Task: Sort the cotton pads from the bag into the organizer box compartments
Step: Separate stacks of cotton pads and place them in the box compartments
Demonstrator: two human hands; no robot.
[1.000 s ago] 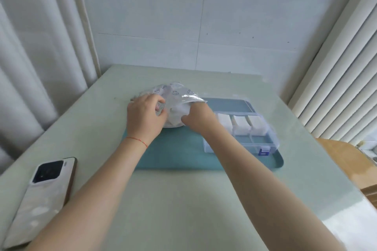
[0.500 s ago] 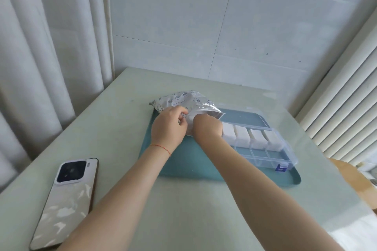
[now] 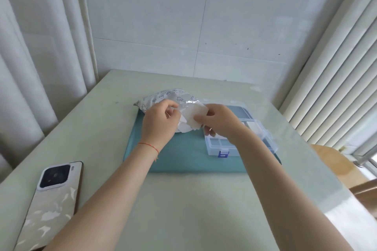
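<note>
Since half a second ago, the right hand (image 3: 219, 121) has drawn out of the bag (image 3: 163, 98) with a small stack of white cotton pads (image 3: 196, 117) pinched between thumb and fingers, just above the bag's mouth. Beside it, the left hand (image 3: 159, 122) grips the bag's open edge. Both sit over the teal tray (image 3: 183, 159), next to the clear organizer box (image 3: 234, 146), whose far compartments already hold white pads.

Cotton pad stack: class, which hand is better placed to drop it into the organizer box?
The right hand. It already pinches the cotton pad stack and sits directly over the organizer box; the left hand holds the bag.
</note>
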